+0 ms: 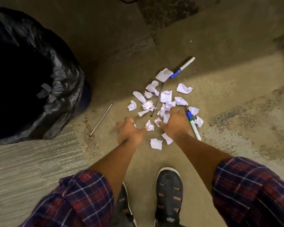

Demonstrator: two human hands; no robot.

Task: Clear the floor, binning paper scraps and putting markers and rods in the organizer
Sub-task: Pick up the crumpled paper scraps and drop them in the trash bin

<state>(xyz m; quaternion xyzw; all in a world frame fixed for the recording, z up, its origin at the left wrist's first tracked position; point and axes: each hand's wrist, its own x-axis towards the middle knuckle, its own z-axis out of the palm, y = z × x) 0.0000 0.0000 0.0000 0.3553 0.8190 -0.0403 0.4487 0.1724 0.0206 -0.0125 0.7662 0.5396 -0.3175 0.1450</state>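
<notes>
Mid-floor on tan carpet (220,89): some twenty crumpled white paper scraps (166,96); two blue-capped white markers (182,68); two thin metal rods (100,119). Left hand (129,128), right hand (174,122) spread among scraps, clasping nothing. Black-lined bin (61,76) left.

Dim, warm light throughout; the bin liner (39,76) goes nearly black (edges bend, sleeves (82,199) blur).

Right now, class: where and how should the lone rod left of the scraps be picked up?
Pinch the rod near its middle, from above, fingers either side of its length. It lies flat and bare on the floor, clear of the scraps, slanting toward the bin. The left hand is nearest.
</notes>
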